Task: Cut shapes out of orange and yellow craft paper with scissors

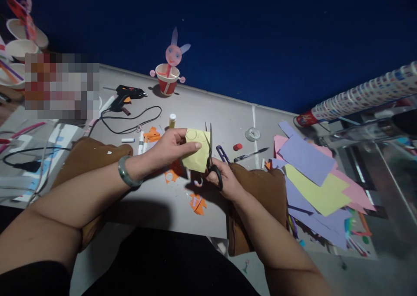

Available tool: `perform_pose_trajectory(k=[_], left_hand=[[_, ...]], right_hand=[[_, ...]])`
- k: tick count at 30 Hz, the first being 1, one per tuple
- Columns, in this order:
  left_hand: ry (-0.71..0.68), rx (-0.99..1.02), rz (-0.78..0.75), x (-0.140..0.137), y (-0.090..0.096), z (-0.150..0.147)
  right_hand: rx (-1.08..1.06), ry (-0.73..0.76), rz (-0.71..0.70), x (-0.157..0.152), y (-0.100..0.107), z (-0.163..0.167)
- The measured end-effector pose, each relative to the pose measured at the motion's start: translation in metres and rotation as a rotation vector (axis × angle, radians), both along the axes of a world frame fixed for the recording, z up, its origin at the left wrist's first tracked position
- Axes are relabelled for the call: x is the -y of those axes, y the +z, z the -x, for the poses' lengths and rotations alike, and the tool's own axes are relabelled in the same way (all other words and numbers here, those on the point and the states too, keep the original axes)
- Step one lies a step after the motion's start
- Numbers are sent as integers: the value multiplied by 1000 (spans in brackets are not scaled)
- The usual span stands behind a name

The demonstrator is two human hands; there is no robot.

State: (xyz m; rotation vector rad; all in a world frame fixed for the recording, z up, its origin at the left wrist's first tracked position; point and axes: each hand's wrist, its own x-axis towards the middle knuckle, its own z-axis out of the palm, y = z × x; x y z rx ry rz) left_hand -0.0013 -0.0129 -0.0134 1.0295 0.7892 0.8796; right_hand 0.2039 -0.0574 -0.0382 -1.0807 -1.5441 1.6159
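Observation:
Between the thumb and fingers of my left hand [172,147] is a piece of yellow paper [196,159] with round outlines drawn near its top edge. My right hand [224,176] grips black-handled scissors [215,174], their blades pointing away from me at the paper's right edge. The blades look slightly parted; whether they bite into the paper I cannot tell. Under my hands lie orange paper scraps [198,204]. Just beyond the left hand stands a glue stick [172,121] with a white cap, and white markers [141,143] lie beside it.
A black glue gun [125,97] with its cord lies at back left, near a red paper cup with a rabbit figure [168,81]. Right of my hands are a purple cutter [223,154], a pen [250,155], a tape roll [253,134], coloured paper [306,157] and stacked cups [361,91].

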Motion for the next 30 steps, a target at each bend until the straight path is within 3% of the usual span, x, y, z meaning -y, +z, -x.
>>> perform_pose_trajectory(k=[30], left_hand=[[55,-15,20,1,3,0]], right_hand=[[-40,54,83,1,2,1]])
